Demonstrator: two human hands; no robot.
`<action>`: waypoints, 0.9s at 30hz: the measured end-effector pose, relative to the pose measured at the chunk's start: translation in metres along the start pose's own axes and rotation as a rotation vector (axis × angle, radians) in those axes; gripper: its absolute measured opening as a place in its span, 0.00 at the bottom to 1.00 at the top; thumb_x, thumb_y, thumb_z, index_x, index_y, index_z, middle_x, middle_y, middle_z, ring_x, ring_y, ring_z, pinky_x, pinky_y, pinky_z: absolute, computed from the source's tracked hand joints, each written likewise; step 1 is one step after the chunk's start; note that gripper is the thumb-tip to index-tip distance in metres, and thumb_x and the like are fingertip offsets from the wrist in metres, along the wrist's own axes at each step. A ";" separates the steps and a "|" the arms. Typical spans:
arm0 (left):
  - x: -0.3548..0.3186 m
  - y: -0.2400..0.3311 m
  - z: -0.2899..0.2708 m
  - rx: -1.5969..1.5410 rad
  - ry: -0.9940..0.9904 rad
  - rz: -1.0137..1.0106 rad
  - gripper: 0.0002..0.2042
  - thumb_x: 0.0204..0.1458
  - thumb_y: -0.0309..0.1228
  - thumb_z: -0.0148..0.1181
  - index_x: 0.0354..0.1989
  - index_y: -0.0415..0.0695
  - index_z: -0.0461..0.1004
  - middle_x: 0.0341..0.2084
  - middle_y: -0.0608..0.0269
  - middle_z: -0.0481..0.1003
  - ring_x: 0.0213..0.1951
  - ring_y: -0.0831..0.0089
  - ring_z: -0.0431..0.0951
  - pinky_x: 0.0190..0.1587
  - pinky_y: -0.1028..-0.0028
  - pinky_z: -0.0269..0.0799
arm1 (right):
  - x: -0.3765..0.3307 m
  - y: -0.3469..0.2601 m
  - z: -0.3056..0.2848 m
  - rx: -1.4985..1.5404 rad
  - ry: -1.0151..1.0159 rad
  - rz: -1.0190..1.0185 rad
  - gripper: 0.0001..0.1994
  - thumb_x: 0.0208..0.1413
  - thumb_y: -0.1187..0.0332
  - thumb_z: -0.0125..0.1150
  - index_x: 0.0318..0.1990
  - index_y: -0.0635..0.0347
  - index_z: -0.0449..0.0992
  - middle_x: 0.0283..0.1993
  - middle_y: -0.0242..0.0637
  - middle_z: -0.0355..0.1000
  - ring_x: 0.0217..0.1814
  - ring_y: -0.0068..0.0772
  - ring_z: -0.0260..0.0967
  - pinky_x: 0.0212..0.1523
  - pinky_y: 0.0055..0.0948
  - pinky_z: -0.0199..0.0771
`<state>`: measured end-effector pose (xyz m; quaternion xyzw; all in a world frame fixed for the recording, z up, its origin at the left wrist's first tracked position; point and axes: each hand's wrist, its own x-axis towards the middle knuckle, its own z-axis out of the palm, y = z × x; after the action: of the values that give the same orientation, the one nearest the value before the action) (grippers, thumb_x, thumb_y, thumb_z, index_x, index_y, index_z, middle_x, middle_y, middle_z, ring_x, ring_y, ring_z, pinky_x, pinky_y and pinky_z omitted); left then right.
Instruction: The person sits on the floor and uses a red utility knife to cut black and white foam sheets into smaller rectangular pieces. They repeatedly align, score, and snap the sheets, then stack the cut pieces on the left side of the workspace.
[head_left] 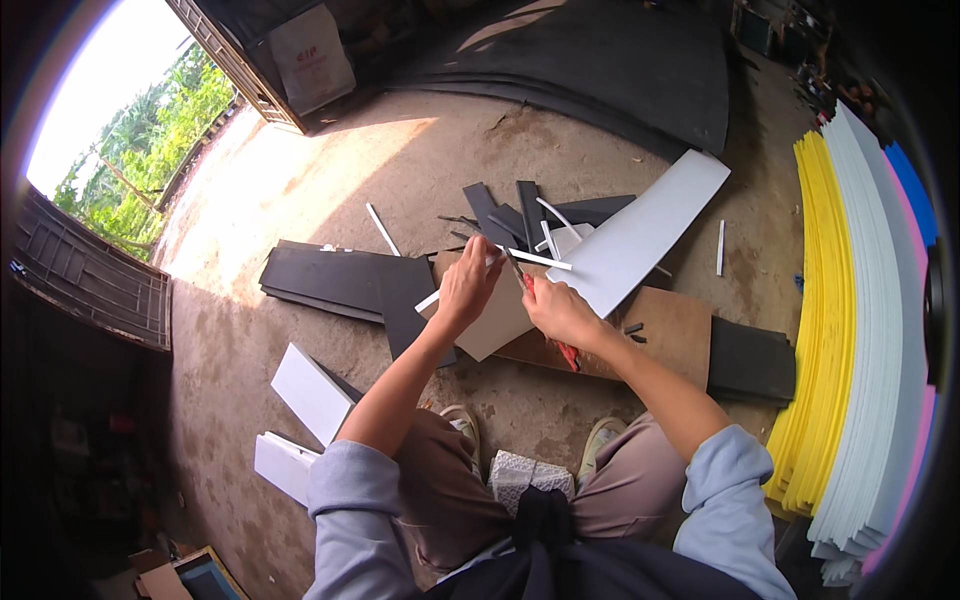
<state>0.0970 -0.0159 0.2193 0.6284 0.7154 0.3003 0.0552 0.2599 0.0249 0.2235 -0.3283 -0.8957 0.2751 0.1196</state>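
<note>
- Left hand (468,282): raised ahead of the knees, fingers drawn together in a pinch; appears to grip 1 slim, straight, white strip (541,260) near its left end. Exact fingertip contact partly hidden.
- Right hand (560,312): wrapped around 1 red-handled, dark-bladed cutting tool (529,285), the end of a handle showing below the palm. Spread of the blades: cannot tell.
- Strip, position: between the hands and slightly ahead of the right, over the pile of offcuts.
- Strip, long axis: crosswise to the person, from the left fingertips out to the right, the free right end slanting a little back toward the body.
- Key relation: blades point away from the person and somewhat left, meeting the strip's line at a steep angle, just beside the left fingertips. Left hand is the nearer to the strip's left end; the free length passes beyond the right hand. In my judgement, that crossing angle and the closeness to the fingertips matter most.
- Short white end (428,303): lower left of the left hand; whether the same strip, cannot tell.
- Surroundings: 1 broad, flat, white panel (655,225) aslant to the right; 1 brown, flat board (670,335) below; black, flat slabs (325,280) to the left.
</note>
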 end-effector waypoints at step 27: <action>-0.007 0.004 -0.007 -0.069 -0.076 0.116 0.14 0.46 0.30 0.58 0.38 0.36 0.66 0.33 0.46 0.74 0.36 0.50 0.74 0.37 0.62 0.70 | 0.007 -0.005 -0.006 0.017 -0.096 0.201 0.16 0.53 0.64 0.42 0.36 0.72 0.68 0.29 0.64 0.69 0.35 0.63 0.69 0.38 0.50 0.69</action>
<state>0.0993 -0.0250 0.2247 0.6775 0.6644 0.3035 0.0863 0.2543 0.0291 0.2310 -0.4021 -0.8605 0.3087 0.0510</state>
